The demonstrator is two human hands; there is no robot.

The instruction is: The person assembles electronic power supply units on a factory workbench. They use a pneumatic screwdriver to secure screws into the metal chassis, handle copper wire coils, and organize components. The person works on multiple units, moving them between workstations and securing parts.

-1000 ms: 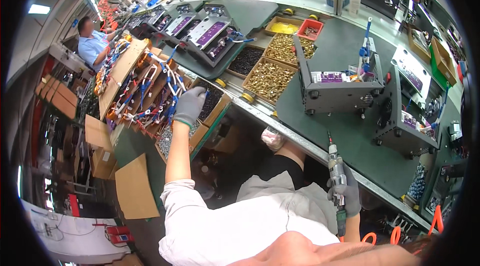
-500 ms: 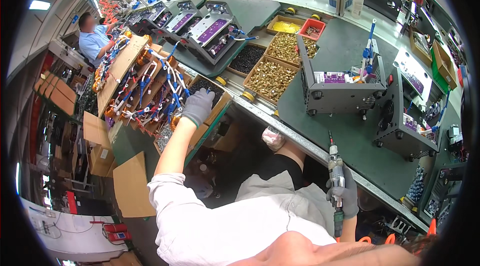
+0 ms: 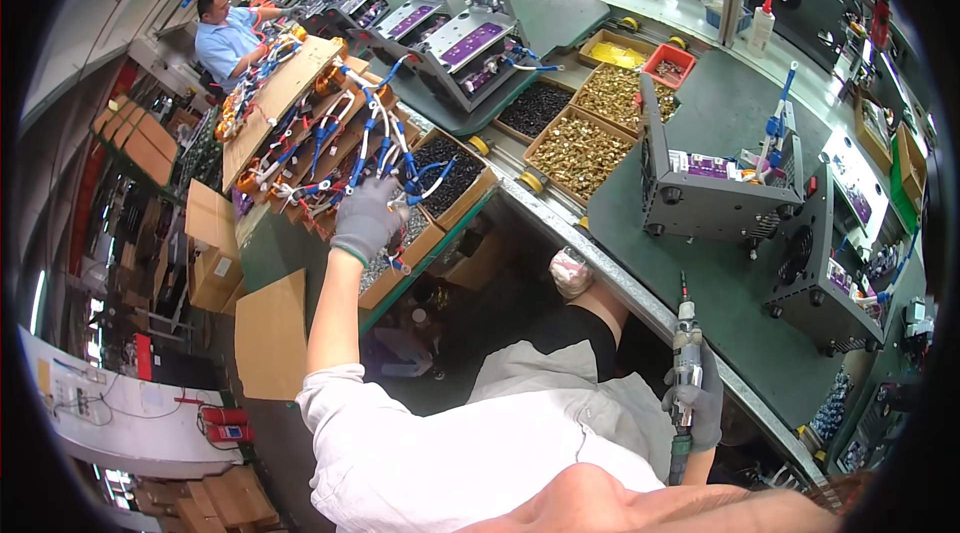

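My gloved left hand (image 3: 366, 221) is stretched out to the stack of copper coils with leads. Its fingers are closed round blue-and-white cables (image 3: 428, 181), whose loose ends stick out on the right and below the palm. Part of the fingertips is hidden among the wires. Beside that hand lies a box of black screws (image 3: 452, 173). At the lower right, my gloved right hand (image 3: 706, 401) is wrapped round a power screwdriver (image 3: 687, 358), its bit pointing up and away from me. A dark grey metal housing (image 3: 715, 195) with purple boards stands on the green bench beyond the screwdriver.
Boxes of brass fasteners (image 3: 578, 153), a black-screw box (image 3: 537, 110) and a red bin (image 3: 669, 66) sit mid-bench. A second housing (image 3: 822, 273) stands at right. The metal bench edge (image 3: 630, 278) runs before me. A person in blue (image 3: 222, 41) works at far left.
My left hand has drawn back from the black screws to the cables, whose ends now hang by it. My right hand still holds the screwdriver. The whole view has shifted slightly.
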